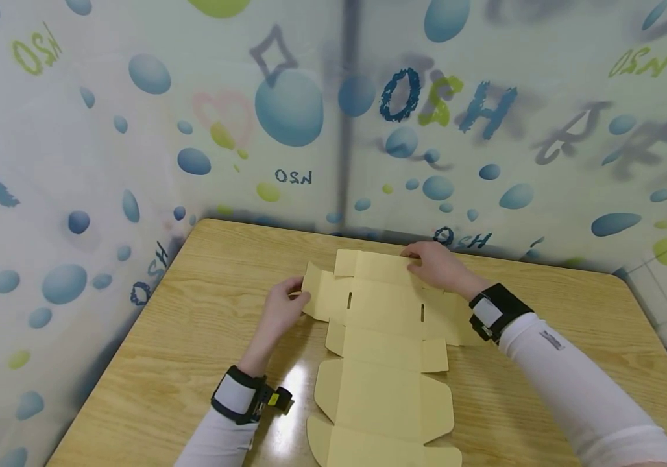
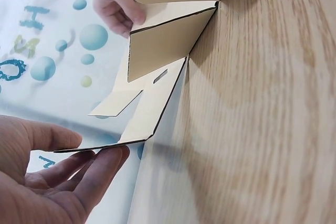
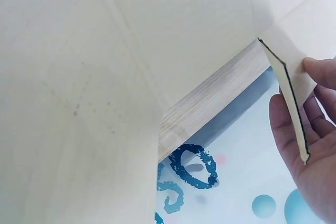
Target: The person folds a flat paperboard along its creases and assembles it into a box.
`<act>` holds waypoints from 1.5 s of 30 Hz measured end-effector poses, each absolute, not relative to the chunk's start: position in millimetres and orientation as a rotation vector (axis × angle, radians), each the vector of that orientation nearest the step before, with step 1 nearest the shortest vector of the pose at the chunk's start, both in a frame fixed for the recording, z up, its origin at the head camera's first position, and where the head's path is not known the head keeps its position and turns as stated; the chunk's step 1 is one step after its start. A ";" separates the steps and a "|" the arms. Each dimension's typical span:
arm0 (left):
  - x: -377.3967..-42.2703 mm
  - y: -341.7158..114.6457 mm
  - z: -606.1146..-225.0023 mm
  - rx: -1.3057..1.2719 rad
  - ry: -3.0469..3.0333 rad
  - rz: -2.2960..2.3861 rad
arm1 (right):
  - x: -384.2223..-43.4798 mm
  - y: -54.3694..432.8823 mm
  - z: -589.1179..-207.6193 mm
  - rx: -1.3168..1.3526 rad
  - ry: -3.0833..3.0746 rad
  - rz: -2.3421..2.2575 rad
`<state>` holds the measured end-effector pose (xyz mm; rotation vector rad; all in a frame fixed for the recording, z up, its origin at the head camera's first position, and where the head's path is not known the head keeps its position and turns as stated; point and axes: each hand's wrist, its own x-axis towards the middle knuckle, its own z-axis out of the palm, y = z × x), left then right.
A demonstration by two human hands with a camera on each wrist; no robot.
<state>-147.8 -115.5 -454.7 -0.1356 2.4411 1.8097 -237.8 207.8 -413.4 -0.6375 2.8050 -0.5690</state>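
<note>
Both hands (image 1: 287, 303) (image 1: 437, 264) pinch the cardboard (image 1: 381, 395) spread between them.

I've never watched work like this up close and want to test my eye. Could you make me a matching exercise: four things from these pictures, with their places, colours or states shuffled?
Things
1. Left hand
2. Right hand
3. Cardboard
4. Backdrop

Places, colours, states
A. Pale, with a blue-and-green print
B. Gripping the sheet near its far right corner
C. Plain tan, mostly spread flat on the table
D. Gripping the sheet at its left side

Right pairs: 1-D, 2-B, 3-C, 4-A
</note>
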 end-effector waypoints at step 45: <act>-145.1 -117.5 -444.3 0.082 2.508 1.752 | -172.1 196.8 -356.6 -0.875 3.131 -0.638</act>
